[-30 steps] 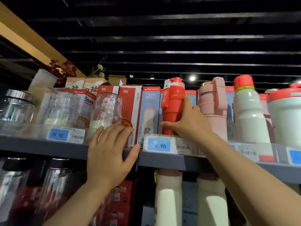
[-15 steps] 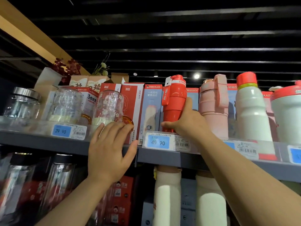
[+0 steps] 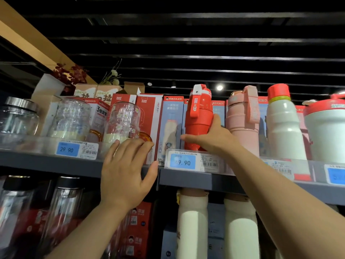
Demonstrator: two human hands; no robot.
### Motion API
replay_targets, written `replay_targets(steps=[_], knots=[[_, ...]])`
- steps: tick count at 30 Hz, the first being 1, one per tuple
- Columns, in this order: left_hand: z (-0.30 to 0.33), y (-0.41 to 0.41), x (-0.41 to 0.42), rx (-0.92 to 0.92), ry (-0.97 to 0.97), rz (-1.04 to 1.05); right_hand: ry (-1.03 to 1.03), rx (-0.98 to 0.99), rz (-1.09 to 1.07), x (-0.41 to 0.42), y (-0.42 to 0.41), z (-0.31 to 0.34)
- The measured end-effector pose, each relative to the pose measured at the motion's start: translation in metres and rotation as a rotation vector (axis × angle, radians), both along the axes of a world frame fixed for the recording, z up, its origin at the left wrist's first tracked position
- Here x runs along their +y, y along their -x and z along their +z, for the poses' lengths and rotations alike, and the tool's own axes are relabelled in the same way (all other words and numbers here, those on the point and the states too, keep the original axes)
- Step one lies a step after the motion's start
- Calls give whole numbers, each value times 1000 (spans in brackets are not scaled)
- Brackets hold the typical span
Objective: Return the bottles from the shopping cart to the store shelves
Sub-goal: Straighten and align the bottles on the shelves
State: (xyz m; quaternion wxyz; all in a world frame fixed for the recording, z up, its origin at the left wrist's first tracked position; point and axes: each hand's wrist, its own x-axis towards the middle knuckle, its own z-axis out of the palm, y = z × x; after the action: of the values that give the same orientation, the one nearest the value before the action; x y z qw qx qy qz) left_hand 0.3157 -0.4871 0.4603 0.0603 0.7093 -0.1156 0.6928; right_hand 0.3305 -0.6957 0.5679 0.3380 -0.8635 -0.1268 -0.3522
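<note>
A red bottle (image 3: 199, 116) with a strap and a white tag stands upright on the top shelf (image 3: 196, 179), between blue boxes and a pink bottle (image 3: 242, 122). My right hand (image 3: 212, 137) is wrapped around its lower half. My left hand (image 3: 125, 172) rests flat with fingers apart against the shelf's front edge, below a clear flowered glass (image 3: 122, 122). No shopping cart is in view.
The top shelf also holds a white bottle with a red cap (image 3: 283, 124), a wide white cup (image 3: 326, 131), red boxes (image 3: 147, 116), glass jars (image 3: 18, 116) and price tags (image 3: 182, 161). White bottles (image 3: 192, 225) and clear bottles (image 3: 61, 212) fill the shelf below.
Both hands stay where they were, the right one still on the red bottle. The view has shifted slightly.
</note>
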Motion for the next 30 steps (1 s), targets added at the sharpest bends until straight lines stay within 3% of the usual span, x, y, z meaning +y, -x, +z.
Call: replay_targets(steps=[2, 10, 14, 25, 30], knots=[[0, 0, 0, -4, -2, -4, 24, -30, -71, 3, 0, -2], [-1, -1, 1, 23, -4, 8, -51, -82, 70, -8, 6, -2], [-1, -1, 0, 25, 5, 5, -7, -123, 6, -1, 4, -5], [-1, -2, 0, -9, -2, 8, -159, 55, 165, -11, 5, 4], [-1, -3, -1, -41, -3, 3, -41, -148, 13, -5, 11, -8]])
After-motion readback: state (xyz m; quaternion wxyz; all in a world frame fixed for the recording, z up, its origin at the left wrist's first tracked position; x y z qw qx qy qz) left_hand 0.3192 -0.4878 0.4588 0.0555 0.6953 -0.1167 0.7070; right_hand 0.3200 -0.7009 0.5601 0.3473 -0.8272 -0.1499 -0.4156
